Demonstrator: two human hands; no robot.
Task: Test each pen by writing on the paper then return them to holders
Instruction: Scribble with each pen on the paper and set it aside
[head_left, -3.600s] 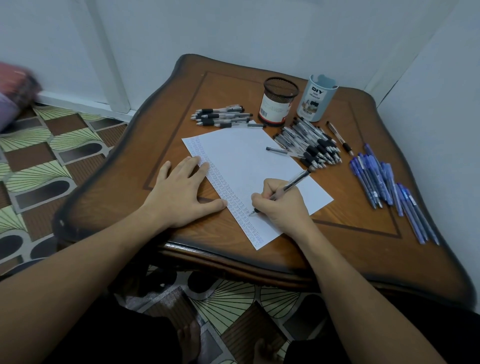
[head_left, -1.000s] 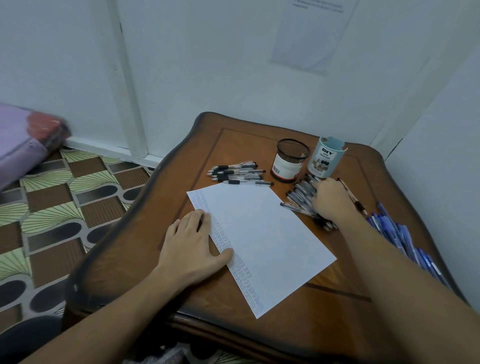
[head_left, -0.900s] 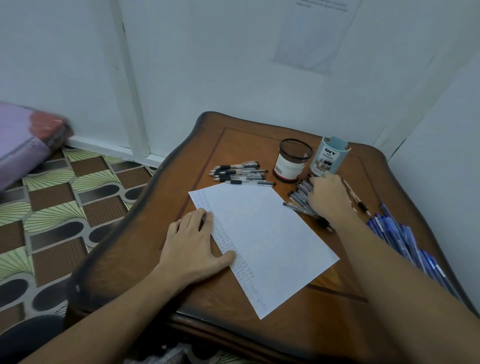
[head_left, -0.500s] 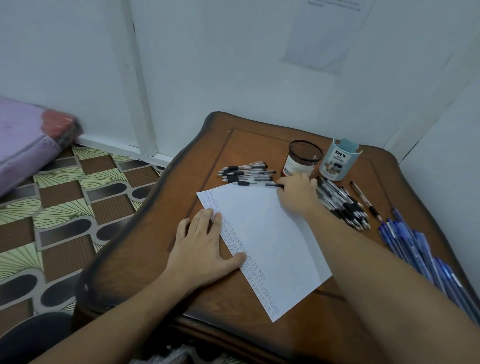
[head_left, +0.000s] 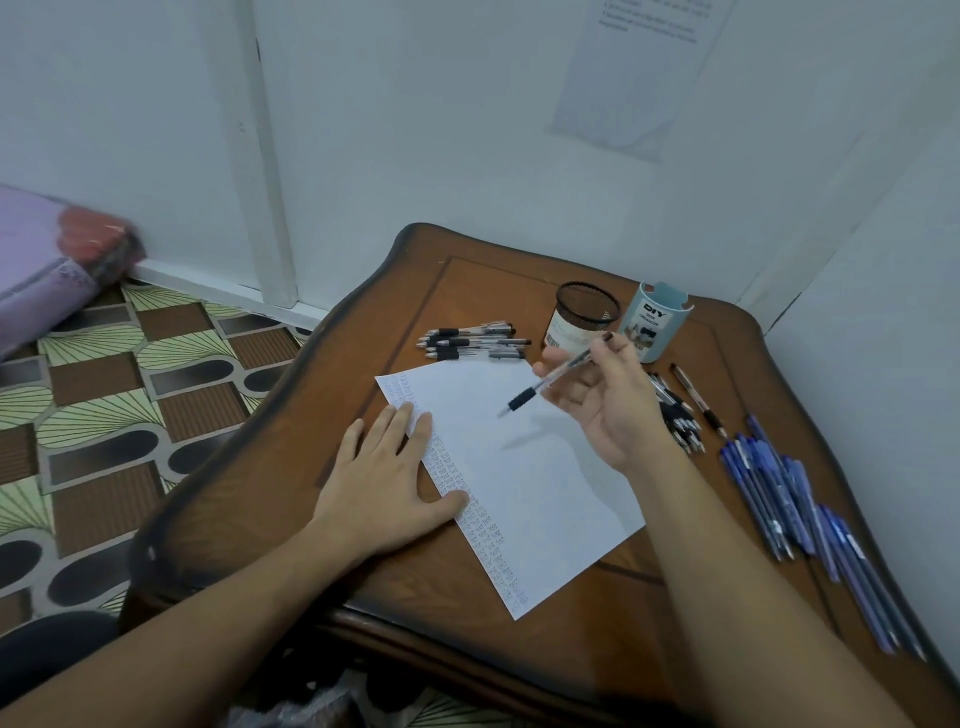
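My right hand (head_left: 608, 410) pinches a pen (head_left: 545, 384) above the paper (head_left: 519, 467); my left hand (head_left: 384, 488) lies flat, fingers spread, on its edge.

- A white paper sheet (head_left: 519, 483) is lying askew, small writing running down its left edge.
- A clear plastic pen with a black rubber grip (head_left: 550, 382) is hanging tilted over that sheet, pinched by the right hand (head_left: 608, 405).
- A black mesh holder (head_left: 584, 319) and a pale blue plastic holder (head_left: 657, 325) are standing upright side by side.

Single head view — looks forward-down, near, over table (head_left: 649, 582), toward wall corner.
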